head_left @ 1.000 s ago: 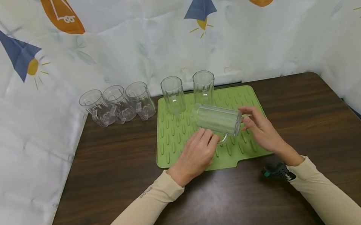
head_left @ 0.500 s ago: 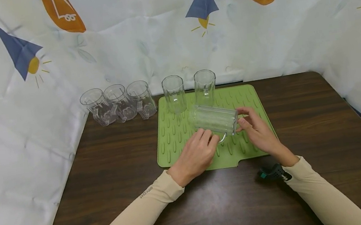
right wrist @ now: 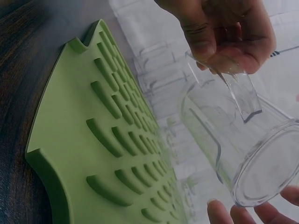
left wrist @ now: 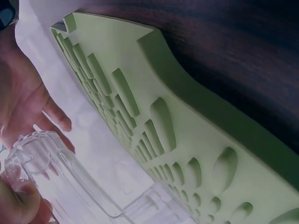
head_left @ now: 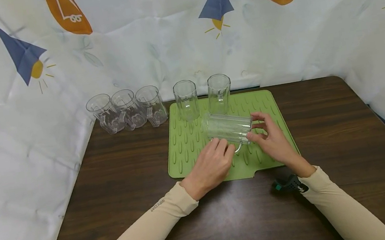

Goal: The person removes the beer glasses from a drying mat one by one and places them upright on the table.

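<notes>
My left hand (head_left: 211, 164) grips the handle of a clear glass mug (head_left: 228, 127), held on its side over a green ribbed mat (head_left: 236, 174). In the right wrist view that hand's curled fingers (right wrist: 229, 58) wrap the handle, on the mug's upper side there. My right hand (head_left: 272, 142) is at the mug's right end, thumb in front and the other fingers behind. The left wrist view shows the palm of this right hand (left wrist: 23, 93) with its fingers spread beside the mug's round end; they look loosely extended, with fingertips (right wrist: 219, 212) right by the rim.
Two clear mugs, one left (head_left: 186, 100) and one right (head_left: 220, 94), stand along the mat's back edge. Left of the mat, three more mugs (head_left: 129, 110) stand in a row on the dark wooden table (head_left: 128, 161). A patterned white curtain (head_left: 168, 46) hangs behind.
My right hand has moved left until its thumb and fingers overlap the mug's end. The held mug has shifted slightly left and levelled out, with my left hand still on its handle.
</notes>
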`<state>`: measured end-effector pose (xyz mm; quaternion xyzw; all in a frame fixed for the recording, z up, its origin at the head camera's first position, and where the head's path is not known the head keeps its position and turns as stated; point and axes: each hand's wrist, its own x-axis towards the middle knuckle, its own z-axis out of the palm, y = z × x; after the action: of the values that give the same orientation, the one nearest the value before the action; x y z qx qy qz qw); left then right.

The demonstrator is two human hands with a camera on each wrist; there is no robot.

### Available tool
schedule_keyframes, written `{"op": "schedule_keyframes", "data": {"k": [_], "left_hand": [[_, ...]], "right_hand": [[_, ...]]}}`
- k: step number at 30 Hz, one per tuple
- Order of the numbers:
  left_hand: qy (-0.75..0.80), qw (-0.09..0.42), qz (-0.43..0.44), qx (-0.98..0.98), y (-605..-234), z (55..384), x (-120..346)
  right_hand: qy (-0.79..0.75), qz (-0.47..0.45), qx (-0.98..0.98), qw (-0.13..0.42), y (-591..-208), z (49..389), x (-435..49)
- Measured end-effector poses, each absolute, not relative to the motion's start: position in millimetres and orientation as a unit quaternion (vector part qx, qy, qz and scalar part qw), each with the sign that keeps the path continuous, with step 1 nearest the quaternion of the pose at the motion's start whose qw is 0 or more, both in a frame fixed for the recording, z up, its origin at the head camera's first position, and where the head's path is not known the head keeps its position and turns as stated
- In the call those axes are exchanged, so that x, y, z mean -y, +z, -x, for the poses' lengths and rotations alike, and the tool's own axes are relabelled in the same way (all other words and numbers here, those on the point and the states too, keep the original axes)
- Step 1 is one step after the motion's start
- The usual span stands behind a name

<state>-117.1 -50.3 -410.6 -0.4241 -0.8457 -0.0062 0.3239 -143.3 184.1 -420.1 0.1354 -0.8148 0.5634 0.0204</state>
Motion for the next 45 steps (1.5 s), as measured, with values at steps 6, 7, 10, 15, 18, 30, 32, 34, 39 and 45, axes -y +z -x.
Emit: {"op": "schedule_keyframes", "data": {"k": [6, 7, 10, 15, 18, 30, 32, 34, 39, 45], "left_hand": [[-0.004, 0.311, 0.42, 0.852, -409.9, 115.8, 48.5], [-0.003, 0.312, 0.42, 0.852, -409.9, 115.7, 48.3], [0.001, 0.315, 0.417, 0.853, -409.8, 115.2, 47.7], [0.001, 0.317, 0.418, 0.851, -409.2, 114.9, 46.4], [0.001, 0.313, 0.419, 0.853, -408.8, 115.1, 46.1], [0.0, 0.303, 0.418, 0.856, -409.3, 114.0, 45.5], [-0.006, 0.298, 0.42, 0.857, -409.0, 113.3, 46.5], [-0.012, 0.292, 0.421, 0.859, -408.7, 112.9, 47.7], [-0.022, 0.284, 0.422, 0.861, -406.9, 112.1, 51.3], [-0.01, 0.284, 0.427, 0.858, -403.9, 110.3, 53.2]], "right_hand": [[0.587, -0.137, 0.797, 0.025, -421.8, 142.8, -181.7], [0.591, -0.138, 0.794, 0.028, -422.3, 142.9, -181.2], [0.604, -0.147, 0.782, 0.039, -423.5, 143.1, -180.0], [0.622, -0.161, 0.764, 0.052, -424.0, 142.1, -179.3], [0.623, -0.166, 0.762, 0.057, -423.5, 141.3, -179.0], [0.617, -0.174, 0.765, 0.06, -425.5, 141.6, -180.7], [0.617, -0.173, 0.765, 0.062, -426.1, 141.6, -180.7], [0.618, -0.172, 0.765, 0.064, -426.6, 141.7, -180.8], [0.62, -0.17, 0.763, 0.063, -427.7, 141.7, -180.2], [0.629, -0.167, 0.757, 0.067, -426.9, 141.6, -179.2]]}}
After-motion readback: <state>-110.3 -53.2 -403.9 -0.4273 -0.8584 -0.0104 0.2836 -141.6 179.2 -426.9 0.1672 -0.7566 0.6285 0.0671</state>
